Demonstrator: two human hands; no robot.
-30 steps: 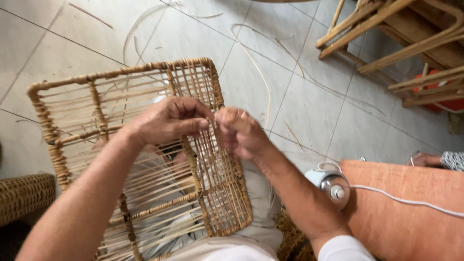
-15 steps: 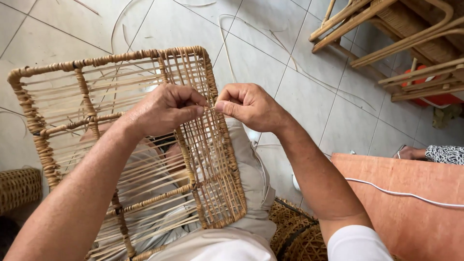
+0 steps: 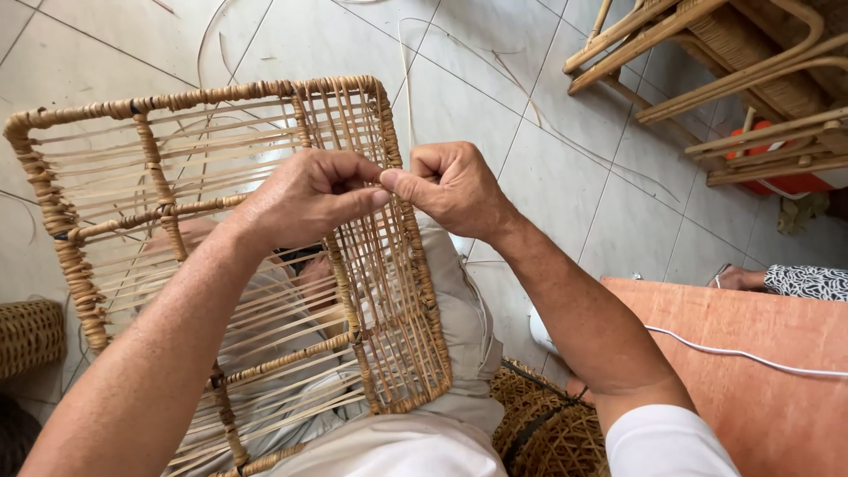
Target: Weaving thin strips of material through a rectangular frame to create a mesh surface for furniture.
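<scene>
Rattan frame (image 3: 221,265), half woven, rests tilted across the seated person's lap above a pale tiled floor (image 3: 495,106), its finished lattice along the right-hand edge. Both hands meet at that edge near the top right corner: the left hand (image 3: 305,199) is closed around a thin cane strand (image 3: 405,97) at the weave, and the right hand (image 3: 450,185) pinches the same spot, thumb against the left's fingertips. A sharp tug here could, by the look of it, snap the thin strand or pull the neighbouring rows out of line, and the frame might slide off the knees if either grip loosens. Loose strands trail over the floor. Wooden chair frames (image 3: 707,79) stand at the upper right beside a red object (image 3: 777,181). No packages, labels or signs show. An orange mat (image 3: 751,397) with a white cord (image 3: 742,355) lies at lower right, another person's hand (image 3: 738,280) just beyond it.
</scene>
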